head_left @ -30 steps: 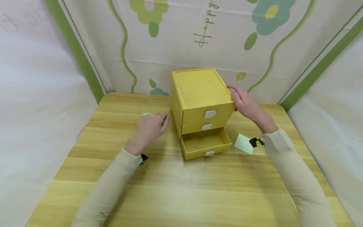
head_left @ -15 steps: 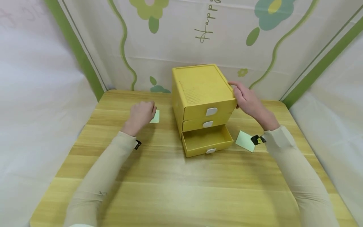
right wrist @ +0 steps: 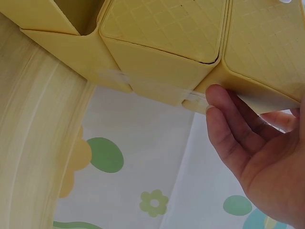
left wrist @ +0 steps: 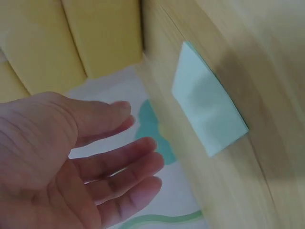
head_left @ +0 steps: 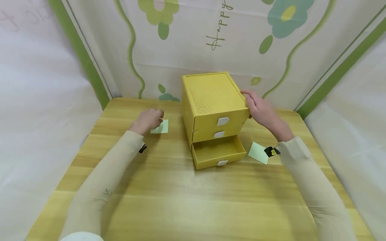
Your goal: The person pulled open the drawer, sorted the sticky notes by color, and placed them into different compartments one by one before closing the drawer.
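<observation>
left grip (head_left: 147, 121) — drawn away from drawer unit (head_left: 211, 122) | nearby paper (head_left: 160, 128) — more exposed

Yellow cabinet (head_left: 208, 121) in all views

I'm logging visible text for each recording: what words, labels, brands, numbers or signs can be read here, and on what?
"Happy": on the back curtain, written sideways in the head view.
Faint writing on the left curtain: too faint to read.
Small dark mark on the left sleeve: too small to tell whether it is text.
Yellow drawer box, green papers: no readable text.
</observation>
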`<state>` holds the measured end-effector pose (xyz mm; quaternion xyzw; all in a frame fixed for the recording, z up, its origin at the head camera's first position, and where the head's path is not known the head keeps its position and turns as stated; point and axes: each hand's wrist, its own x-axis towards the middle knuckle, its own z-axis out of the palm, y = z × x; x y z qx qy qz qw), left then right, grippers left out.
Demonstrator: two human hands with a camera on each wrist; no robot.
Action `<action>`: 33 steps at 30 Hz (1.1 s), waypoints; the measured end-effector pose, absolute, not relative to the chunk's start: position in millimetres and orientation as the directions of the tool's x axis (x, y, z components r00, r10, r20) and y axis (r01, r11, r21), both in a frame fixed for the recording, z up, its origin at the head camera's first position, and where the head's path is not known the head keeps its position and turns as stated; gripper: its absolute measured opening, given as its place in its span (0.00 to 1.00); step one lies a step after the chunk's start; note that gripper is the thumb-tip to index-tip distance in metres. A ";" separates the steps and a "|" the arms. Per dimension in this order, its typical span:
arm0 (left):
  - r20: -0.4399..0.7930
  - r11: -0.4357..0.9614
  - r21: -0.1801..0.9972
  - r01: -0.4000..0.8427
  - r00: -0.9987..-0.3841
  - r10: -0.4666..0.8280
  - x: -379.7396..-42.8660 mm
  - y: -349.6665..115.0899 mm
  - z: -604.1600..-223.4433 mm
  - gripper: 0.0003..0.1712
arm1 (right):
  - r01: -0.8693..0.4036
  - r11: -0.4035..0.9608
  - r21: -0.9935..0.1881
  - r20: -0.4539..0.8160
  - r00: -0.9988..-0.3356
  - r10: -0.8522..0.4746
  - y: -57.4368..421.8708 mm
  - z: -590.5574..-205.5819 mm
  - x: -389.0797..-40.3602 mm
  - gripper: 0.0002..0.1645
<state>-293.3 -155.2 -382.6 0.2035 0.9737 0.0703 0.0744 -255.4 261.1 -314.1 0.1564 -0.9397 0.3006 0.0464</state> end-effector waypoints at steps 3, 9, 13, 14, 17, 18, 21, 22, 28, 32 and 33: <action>-0.175 0.906 0.223 0.359 -0.900 0.400 -302.3 -156.9 -386.7 0.16 | -0.334 0.759 -0.559 0.202 -0.943 -0.266 261.4 -317.3 -255.9 0.32; -0.226 0.907 0.271 0.322 -0.895 0.385 -317.1 -161.2 -396.2 0.18 | -0.331 0.761 -0.558 0.217 -0.943 -0.251 261.9 -315.9 -256.2 0.31; -0.259 0.916 0.277 0.289 -0.896 0.361 -320.1 -167.5 -404.5 0.19 | -0.325 0.765 -0.555 0.190 -0.946 -0.264 260.7 -317.5 -255.8 0.30; -0.271 0.919 0.283 0.275 -0.896 0.352 -320.4 -168.8 -406.2 0.20 | -0.327 0.761 -0.561 0.192 -0.945 -0.265 260.5 -318.3 -255.8 0.29; -0.314 0.930 0.289 0.225 -0.896 0.314 -321.1 -170.9 -409.7 0.22 | -0.326 0.752 -0.573 0.198 -0.945 -0.260 260.8 -320.4 -256.0 0.30; -0.329 0.935 0.286 0.211 -0.895 0.303 -321.3 -171.1 -410.4 0.23 | -0.326 0.750 -0.575 0.201 -0.945 -0.257 260.9 -321.0 -256.0 0.30; -0.366 0.944 0.270 0.190 -0.887 0.283 -322.6 -170.7 -411.7 0.25 | -0.323 0.751 -0.576 0.200 -0.946 -0.254 261.2 -321.9 -256.2 0.31; -0.375 0.946 0.265 0.185 -0.885 0.278 -323.0 -170.7 -411.9 0.24 | -0.322 0.750 -0.577 0.200 -0.947 -0.253 261.2 -322.1 -256.2 0.32; -0.388 0.950 0.250 0.185 -0.880 0.273 -328.4 -172.3 -413.5 0.18 | -0.325 0.750 -0.575 0.200 -0.946 -0.257 260.2 -321.1 -254.9 0.35; -0.394 0.953 0.233 0.192 -0.877 0.273 -332.9 -173.1 -414.4 0.17 | -0.332 0.746 -0.577 0.204 -0.943 -0.262 259.3 -319.5 -253.4 0.34; -0.397 0.954 0.228 0.195 -0.876 0.274 -333.8 -173.1 -414.4 0.18 | -0.332 0.745 -0.578 0.205 -0.943 -0.261 259.3 -319.3 -253.2 0.33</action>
